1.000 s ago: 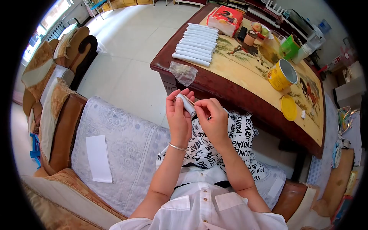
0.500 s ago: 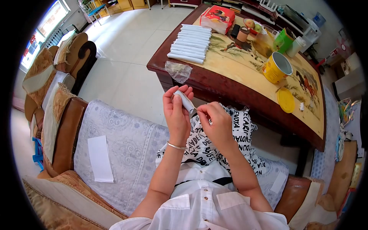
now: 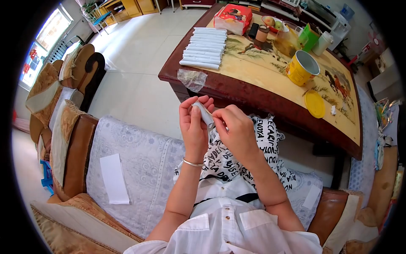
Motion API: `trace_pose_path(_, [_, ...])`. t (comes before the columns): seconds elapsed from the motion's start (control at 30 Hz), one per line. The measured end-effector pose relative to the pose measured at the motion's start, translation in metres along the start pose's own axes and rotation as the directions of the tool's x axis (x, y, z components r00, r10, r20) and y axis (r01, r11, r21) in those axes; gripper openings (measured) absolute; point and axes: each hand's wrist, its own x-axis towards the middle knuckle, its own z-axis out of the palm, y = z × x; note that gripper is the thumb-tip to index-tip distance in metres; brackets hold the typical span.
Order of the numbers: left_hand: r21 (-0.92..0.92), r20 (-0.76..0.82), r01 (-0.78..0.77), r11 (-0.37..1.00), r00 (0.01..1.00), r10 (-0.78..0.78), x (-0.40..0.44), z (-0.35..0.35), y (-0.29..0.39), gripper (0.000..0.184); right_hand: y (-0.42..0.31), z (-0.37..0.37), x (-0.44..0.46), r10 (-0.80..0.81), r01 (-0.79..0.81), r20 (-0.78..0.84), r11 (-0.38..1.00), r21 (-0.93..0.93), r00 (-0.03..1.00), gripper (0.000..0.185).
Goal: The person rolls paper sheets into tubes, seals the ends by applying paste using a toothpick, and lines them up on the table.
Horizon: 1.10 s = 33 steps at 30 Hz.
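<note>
A white paper roll (image 3: 204,114) lies slanted across the fingers of my left hand (image 3: 193,129), with the thumb pressing it from above. My right hand (image 3: 235,129) is at the roll's lower right end, thumb and fingertips pinched together. Whatever lies between those fingertips is too small to make out. Beyond my hands, several similar white paper rolls (image 3: 204,48) form a row on the table. A crumpled clear plastic bag (image 3: 192,79) hangs over the table's near left edge. White paper sheets (image 3: 114,178) lie on the sofa to my left.
The dark-framed table (image 3: 258,99) stands ahead. On it are a yellow tin (image 3: 302,68), its yellow lid (image 3: 315,104), a red tissue pack (image 3: 232,19), a fruit bowl (image 3: 274,23) and a green box (image 3: 310,36). A patterned cloth (image 3: 139,156) covers the sofa.
My right hand has moved slightly left and up, closer against the roll's end. The thin tan strip seen between its fingers before is now mostly hidden. The view has shifted slightly.
</note>
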Motion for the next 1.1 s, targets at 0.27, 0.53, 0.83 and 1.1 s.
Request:
trace_pose_path(0.27, [0.135, 0.068, -0.003, 0.991, 0.998, -0.006, 0.001, 0.000, -0.003, 0.023, -0.005, -0.028, 0.000, -0.065, 0.067, 0.014, 0.986, -0.152, 0.998, 0.008])
trace_pose_path(0.53, [0.158, 0.094, 0.069, 0.985, 0.992, -0.085, -0.004, 0.004, 0.001, 0.022, 0.000, -0.024, 0.010, -0.115, 0.112, -0.012, 0.984, -0.136, 0.993, 0.008])
trace_pose_path(0.83, [0.252, 0.123, 0.073, 0.965, 0.987, -0.107, -0.002, 0.001, 0.000, 0.022, 0.000, -0.038, 0.009, -0.133, 0.145, 0.076, 0.973, -0.180, 0.988, 0.010])
trace_pose_path(1.1, [0.251, 0.117, 0.129, 0.960, 0.980, -0.162, -0.005, 0.001, 0.001, 0.022, 0.001, -0.040, 0.019, -0.151, 0.166, 0.081, 0.957, -0.238, 0.985, 0.011])
